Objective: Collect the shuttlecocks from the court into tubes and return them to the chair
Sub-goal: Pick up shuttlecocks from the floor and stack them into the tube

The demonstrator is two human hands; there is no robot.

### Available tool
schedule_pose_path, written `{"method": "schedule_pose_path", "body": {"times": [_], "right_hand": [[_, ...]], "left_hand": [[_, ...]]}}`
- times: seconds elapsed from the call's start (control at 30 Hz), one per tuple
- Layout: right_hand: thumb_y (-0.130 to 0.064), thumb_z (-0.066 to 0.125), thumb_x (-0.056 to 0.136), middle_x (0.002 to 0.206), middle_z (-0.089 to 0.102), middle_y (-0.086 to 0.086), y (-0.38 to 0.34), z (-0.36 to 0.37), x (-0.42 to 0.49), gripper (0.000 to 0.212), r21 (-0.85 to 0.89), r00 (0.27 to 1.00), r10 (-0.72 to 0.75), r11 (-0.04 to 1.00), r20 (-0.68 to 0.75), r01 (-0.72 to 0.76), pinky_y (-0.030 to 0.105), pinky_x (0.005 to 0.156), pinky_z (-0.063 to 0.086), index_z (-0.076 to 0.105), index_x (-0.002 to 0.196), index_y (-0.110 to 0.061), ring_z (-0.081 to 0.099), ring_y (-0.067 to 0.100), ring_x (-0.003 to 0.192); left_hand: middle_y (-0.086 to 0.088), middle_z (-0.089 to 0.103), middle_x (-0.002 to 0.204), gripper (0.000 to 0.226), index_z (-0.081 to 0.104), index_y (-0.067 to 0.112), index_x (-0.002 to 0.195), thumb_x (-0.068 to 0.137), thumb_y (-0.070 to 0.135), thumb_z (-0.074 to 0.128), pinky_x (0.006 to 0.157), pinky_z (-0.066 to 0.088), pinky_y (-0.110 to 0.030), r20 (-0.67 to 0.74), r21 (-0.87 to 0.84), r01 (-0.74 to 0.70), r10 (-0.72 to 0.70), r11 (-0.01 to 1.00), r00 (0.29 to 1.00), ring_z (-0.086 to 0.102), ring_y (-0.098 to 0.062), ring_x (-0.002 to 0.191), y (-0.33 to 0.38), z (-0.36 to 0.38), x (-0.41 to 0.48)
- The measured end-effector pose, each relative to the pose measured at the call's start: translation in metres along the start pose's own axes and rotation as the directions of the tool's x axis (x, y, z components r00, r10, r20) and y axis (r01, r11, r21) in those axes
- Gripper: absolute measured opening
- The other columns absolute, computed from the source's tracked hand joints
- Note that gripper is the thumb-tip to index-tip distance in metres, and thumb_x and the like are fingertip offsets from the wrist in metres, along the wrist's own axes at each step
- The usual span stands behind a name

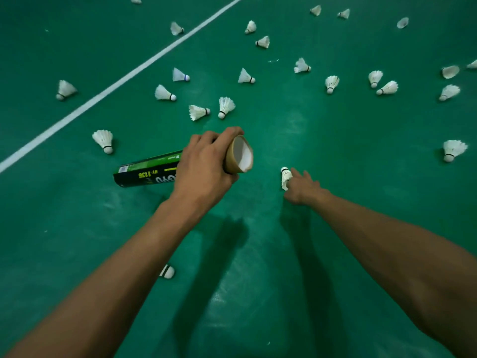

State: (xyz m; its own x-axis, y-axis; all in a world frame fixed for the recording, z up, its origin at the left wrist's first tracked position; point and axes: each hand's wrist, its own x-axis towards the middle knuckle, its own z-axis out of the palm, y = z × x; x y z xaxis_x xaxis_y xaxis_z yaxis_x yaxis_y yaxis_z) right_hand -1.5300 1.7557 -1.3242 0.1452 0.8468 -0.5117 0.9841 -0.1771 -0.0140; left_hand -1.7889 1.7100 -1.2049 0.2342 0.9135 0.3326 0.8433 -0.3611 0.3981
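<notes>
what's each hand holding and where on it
Left hand grips the tube near its open end. Right hand touches a shuttlecock; its grip can't be told.

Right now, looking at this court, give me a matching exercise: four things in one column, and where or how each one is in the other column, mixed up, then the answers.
Things:
1. tube
2. shuttlecock by the right hand
3. white line
4. shuttlecock near the left forearm

Places or states:
A. runs diagonally across the green floor, upper left
B. held in the left hand, open end facing right
C. partly hidden behind an arm, low in the view
D. at the fingertips of the right hand, on the floor

Pairs: 1-B, 2-D, 3-A, 4-C
</notes>
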Motion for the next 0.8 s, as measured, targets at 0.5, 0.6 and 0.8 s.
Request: {"method": "schedule_pose_path", "body": {"times": [0.5, 0.6, 0.8], "right_hand": [[-0.007, 0.062, 0.089, 0.137, 0.055, 0.012, -0.155, -0.077, -0.002, 0.046, 0.678, 0.842, -0.119, 0.538, -0.526, 0.500, 0.022, 0.103, 0.034, 0.060, 0.134, 0.000, 0.053, 0.027, 0.127], [-0.013, 0.069, 0.087, 0.133, 0.058, 0.009, -0.171, -0.108, -0.023, 0.046, 0.608, 0.751, -0.166, 0.491, -0.639, 0.625, 0.023, 0.104, 0.036, 0.063, 0.131, -0.003, 0.055, 0.023, 0.124], [-0.031, 0.080, 0.083, 0.091, 0.076, 0.001, -0.178, -0.156, -0.073, 0.029, 0.553, 0.612, -0.182, 0.290, -0.770, 0.781, 0.030, 0.080, 0.055, 0.077, 0.106, -0.013, 0.071, 0.016, 0.083]], "left_hand": [[-0.010, 0.061, 0.120, 0.088, 0.048, 0.035, 0.143, 0.068, 0.027, 0.092, 0.087, 0.044, -0.043, 0.021, 0.161, 0.307, -0.314, 0.938, 0.949, 0.050, -0.037, 0.113, -0.054, -0.045, 0.022], [-0.013, 0.061, 0.120, 0.086, 0.049, 0.034, 0.141, 0.068, 0.028, 0.093, 0.089, 0.045, -0.044, -0.040, 0.154, 0.362, -0.360, 0.919, 0.932, 0.051, -0.038, 0.113, -0.067, -0.054, 0.032], [-0.010, 0.062, 0.117, 0.084, 0.048, 0.035, 0.139, 0.068, 0.030, 0.092, 0.087, 0.048, -0.044, -0.110, 0.072, 0.374, -0.366, 0.925, 0.924, 0.052, -0.037, 0.110, -0.078, -0.068, 0.032]]}}
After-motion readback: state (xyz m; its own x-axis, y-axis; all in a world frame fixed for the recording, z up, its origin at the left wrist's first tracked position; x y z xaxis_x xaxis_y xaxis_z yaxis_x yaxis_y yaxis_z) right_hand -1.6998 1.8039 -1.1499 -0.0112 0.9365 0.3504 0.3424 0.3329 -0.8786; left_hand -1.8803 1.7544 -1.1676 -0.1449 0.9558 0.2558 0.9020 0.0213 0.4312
